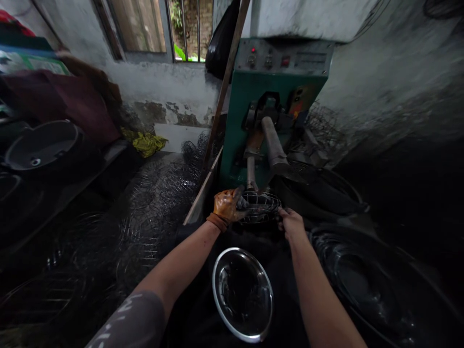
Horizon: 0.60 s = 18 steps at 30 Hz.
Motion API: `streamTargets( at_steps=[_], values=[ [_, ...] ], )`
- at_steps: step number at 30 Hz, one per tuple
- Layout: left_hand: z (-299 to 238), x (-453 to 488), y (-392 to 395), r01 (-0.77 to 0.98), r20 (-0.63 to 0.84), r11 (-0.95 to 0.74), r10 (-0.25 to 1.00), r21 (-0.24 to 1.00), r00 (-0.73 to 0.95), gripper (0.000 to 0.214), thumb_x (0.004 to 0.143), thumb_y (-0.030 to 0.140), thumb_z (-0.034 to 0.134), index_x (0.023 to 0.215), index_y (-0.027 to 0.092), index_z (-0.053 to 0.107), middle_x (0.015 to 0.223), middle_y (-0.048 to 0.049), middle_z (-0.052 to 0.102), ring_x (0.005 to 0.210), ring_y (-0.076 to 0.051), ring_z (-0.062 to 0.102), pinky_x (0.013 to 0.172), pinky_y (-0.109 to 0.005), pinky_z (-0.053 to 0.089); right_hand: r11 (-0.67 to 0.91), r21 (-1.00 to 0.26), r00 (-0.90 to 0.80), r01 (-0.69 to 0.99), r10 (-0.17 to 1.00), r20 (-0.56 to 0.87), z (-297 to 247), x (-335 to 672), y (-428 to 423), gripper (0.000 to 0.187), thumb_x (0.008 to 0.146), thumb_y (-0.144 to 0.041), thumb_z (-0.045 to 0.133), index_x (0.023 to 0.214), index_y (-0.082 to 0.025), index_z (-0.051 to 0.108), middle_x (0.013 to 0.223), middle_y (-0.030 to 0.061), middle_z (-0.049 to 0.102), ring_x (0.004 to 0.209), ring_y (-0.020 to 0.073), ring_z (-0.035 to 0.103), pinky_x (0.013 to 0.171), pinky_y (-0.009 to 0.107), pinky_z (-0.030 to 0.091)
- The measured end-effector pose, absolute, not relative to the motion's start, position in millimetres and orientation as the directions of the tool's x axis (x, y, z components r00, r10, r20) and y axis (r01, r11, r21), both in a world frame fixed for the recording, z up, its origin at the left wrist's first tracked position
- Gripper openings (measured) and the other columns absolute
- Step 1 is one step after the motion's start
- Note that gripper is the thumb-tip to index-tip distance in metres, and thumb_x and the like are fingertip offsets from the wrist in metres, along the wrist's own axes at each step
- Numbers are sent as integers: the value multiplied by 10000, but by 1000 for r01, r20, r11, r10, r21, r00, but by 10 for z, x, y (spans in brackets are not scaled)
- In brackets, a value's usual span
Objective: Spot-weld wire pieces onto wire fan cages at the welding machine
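A round wire basket (258,220) is held between my two hands, just under the arms of a green machine (279,84). My left hand (228,205), in an orange-brown glove with dark fingertips, is closed on the basket's left side. At the right rim, the bare fingers of my right hand (291,222) pinch the wire. The machine's lower metal rod (251,171) ends right above the basket, and a thicker metal arm (274,145) slants down beside it. Below my hands lies an oval dark dish with a shiny rim (242,295).
Many wire pieces (145,193) are heaped on the floor to the left. Dark round tubs (362,285) stand at the right. A wooden board (203,186) leans beside the machine. Yellow cloth (148,142) lies by the wall, and a dark pan (43,145) sits at far left.
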<state>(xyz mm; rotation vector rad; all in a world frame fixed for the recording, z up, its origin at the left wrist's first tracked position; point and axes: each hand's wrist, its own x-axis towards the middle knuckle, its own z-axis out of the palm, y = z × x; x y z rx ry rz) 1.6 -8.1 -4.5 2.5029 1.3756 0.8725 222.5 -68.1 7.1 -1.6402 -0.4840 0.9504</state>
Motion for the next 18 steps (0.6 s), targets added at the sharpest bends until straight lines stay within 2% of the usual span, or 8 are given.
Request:
streamTargets(
  at_steps=[8, 11, 13, 15, 18],
  values=[
    [-101, 47, -76, 724, 438, -556, 815, 407, 380, 952, 717, 653, 725, 1512, 194, 469, 1360, -112, 644, 1236, -315, 601, 1076, -445, 468, -303, -940, 588, -153, 737, -334, 10, 2268, -639, 350, 778, -388, 777, 716, -216, 478, 416, -111, 436, 286, 55, 320, 287, 163, 198],
    [-139, -16, -92, 785, 358, -459, 876, 416, 322, 1019, 700, 607, 760, 1544, 153, 413, 1393, -146, 617, 1233, -330, 605, 1028, -436, 505, -303, -941, 583, -148, 742, -331, -21, 2279, -626, 329, 782, -383, 764, 723, -214, 488, 422, -107, 450, 291, 51, 314, 293, 159, 202],
    [-137, -58, -94, 818, 301, -406, 905, 407, 300, 939, 721, 575, 751, 1513, 163, 461, 1346, -140, 645, 1181, -337, 634, 975, -441, 531, -302, -942, 585, -146, 742, -328, -45, 2289, -623, 326, 777, -372, 766, 720, -215, 486, 417, -110, 444, 293, 51, 312, 296, 159, 202],
    [-111, -79, -88, 807, 323, -439, 889, 394, 326, 847, 749, 554, 727, 1478, 182, 509, 1305, -120, 668, 1161, -327, 643, 975, -443, 529, -305, -941, 591, -146, 736, -330, -76, 2300, -626, 354, 759, -378, 783, 704, -222, 469, 406, -113, 430, 293, 56, 311, 294, 167, 201],
    [-61, -68, -77, 755, 407, -530, 832, 385, 377, 840, 756, 568, 708, 1476, 179, 515, 1293, -112, 673, 1181, -315, 630, 1012, -448, 509, -317, -936, 599, -150, 724, -341, -133, 2321, -639, 390, 733, -392, 801, 686, -234, 448, 389, -111, 420, 292, 67, 307, 289, 184, 211]
  ],
)
